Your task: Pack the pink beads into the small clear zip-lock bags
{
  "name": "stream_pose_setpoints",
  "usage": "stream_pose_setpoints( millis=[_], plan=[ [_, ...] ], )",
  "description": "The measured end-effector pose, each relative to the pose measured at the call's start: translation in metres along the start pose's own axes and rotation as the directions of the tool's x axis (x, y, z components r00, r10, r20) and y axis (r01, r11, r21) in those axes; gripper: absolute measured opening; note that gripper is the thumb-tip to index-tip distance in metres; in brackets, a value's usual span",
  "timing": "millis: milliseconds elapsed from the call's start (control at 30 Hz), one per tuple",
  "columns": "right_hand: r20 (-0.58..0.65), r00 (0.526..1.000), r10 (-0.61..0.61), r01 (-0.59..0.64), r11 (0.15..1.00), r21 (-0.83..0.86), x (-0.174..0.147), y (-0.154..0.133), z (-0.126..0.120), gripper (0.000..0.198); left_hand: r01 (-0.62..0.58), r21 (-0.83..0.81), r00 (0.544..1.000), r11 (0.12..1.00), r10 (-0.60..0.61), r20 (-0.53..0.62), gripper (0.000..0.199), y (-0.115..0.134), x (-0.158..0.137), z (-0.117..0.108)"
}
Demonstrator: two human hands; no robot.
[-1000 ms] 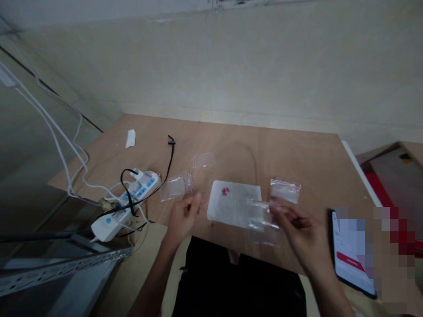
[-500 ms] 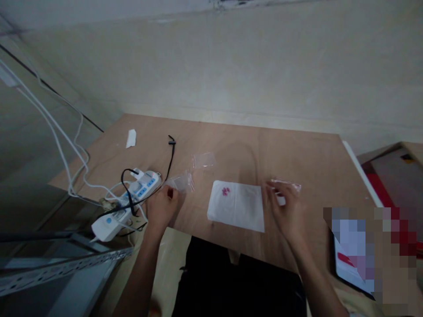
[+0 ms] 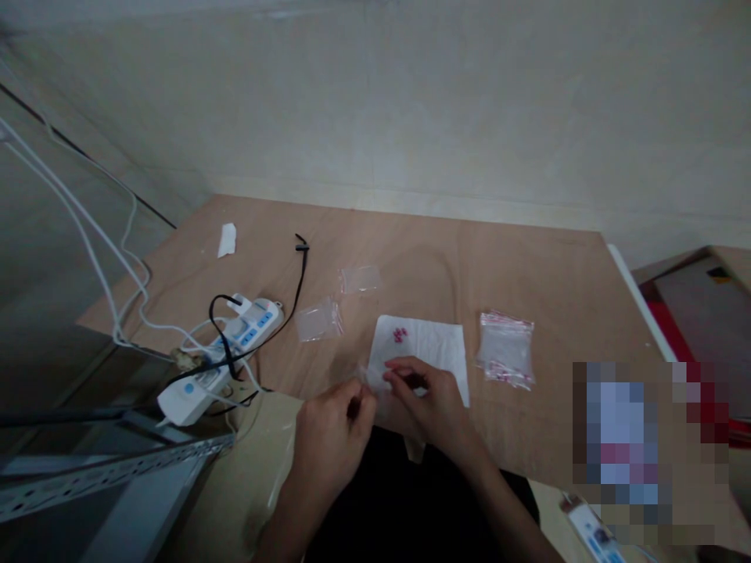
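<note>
Between both hands, over the near edge of a white sheet (image 3: 437, 344), is a small clear plastic zip bag (image 3: 373, 381), faint and partly hidden by the fingers. My left hand (image 3: 334, 422) is closed in a pinch on the bag's left side. From the right, my right hand (image 3: 432, 400) pinches it with thumb and finger. Several small pink-red pieces (image 3: 400, 335) lie on the sheet's upper left. A stack of clear zip bags (image 3: 507, 350) sits to the right of the sheet. Two more clear bags lie on the left, a nearer one (image 3: 318, 321) and a farther one (image 3: 360, 279).
On the left of the wooden table (image 3: 528, 266), a white power strip (image 3: 252, 328) carries plugs and tangled cables. A black cable (image 3: 303, 274) runs up from it. A white scrap (image 3: 227, 240) lies at the back left. An area at the right is pixelated.
My right hand has left the bag stack and come to the sheet's near edge. My left hand has moved right to meet it, uncovering the nearer left bag. Both now hold a bag.
</note>
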State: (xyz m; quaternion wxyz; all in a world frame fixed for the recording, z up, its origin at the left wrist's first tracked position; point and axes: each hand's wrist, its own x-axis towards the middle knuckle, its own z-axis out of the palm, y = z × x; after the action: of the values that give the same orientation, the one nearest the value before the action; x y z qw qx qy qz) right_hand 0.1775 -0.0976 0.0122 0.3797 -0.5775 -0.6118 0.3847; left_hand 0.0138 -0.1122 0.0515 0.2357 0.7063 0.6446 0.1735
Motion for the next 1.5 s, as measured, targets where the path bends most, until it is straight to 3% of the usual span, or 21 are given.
stream_pose_setpoints(
  millis=[100,167,367,600,733,867,933,1000,1067,1200,1333,1500],
  plan=[
    [-0.073,0.995,-0.073,0.044,0.942,-0.334,0.022,0.021,-0.012,0.026,0.026,0.039,0.999,0.999,-0.025,-0.034,0.032,-0.002,0.0,-0.001],
    [-0.047,0.994,-0.095,0.066,0.898,-0.435,0.039,0.034,-0.016,0.028,0.033,0.046,0.999,0.998,-0.032,-0.024,0.031,-0.004,-0.001,0.0],
    [0.124,0.986,-0.108,0.161,0.799,-0.579,0.063,0.046,-0.012,0.024,0.081,0.051,0.996,0.995,-0.082,0.027,0.031,-0.008,-0.001,0.003],
    [0.132,0.989,-0.065,0.137,0.743,-0.655,0.067,0.044,-0.003,0.021,0.103,0.054,0.993,0.993,-0.106,0.058,0.03,-0.008,0.005,0.002],
    [0.097,0.994,-0.052,0.102,0.767,-0.633,0.072,0.04,-0.007,0.022,0.109,0.07,0.991,0.992,-0.114,0.077,0.03,-0.003,0.013,0.005],
    [0.028,0.997,-0.071,0.074,0.827,-0.557,0.055,0.014,-0.019,0.017,0.117,0.069,0.987,0.991,-0.124,0.107,0.029,0.007,0.021,0.011],
    [-0.008,0.995,-0.099,0.086,0.894,-0.439,0.036,-0.005,-0.023,0.015,0.107,0.046,0.986,0.993,-0.112,0.122,0.03,0.012,0.023,0.014],
    [-0.01,0.991,-0.133,0.127,0.968,-0.214,0.017,-0.022,-0.023,0.012,0.074,-0.017,0.988,0.997,-0.071,0.135,0.026,0.014,0.021,0.018],
    [-0.012,0.986,-0.164,0.164,0.985,-0.054,0.003,-0.032,-0.021,0.009,0.028,-0.124,0.989,0.992,-0.009,0.147,0.022,0.014,0.018,0.021],
    [-0.053,0.984,-0.167,0.167,0.986,-0.012,-0.005,-0.03,-0.018,0.009,-0.028,-0.297,0.982,0.955,0.083,0.172,0.023,0.013,0.01,0.024],
    [-0.013,0.996,-0.093,0.094,0.992,0.083,-0.006,-0.024,-0.022,0.011,-0.031,-0.366,0.981,0.93,0.098,0.166,0.026,0.014,0.004,0.025],
    [-0.005,0.992,-0.127,0.127,0.992,0.008,-0.011,-0.027,-0.029,0.011,-0.029,-0.472,0.976,0.881,0.127,0.178,0.029,0.015,0.001,0.029]
  ],
)
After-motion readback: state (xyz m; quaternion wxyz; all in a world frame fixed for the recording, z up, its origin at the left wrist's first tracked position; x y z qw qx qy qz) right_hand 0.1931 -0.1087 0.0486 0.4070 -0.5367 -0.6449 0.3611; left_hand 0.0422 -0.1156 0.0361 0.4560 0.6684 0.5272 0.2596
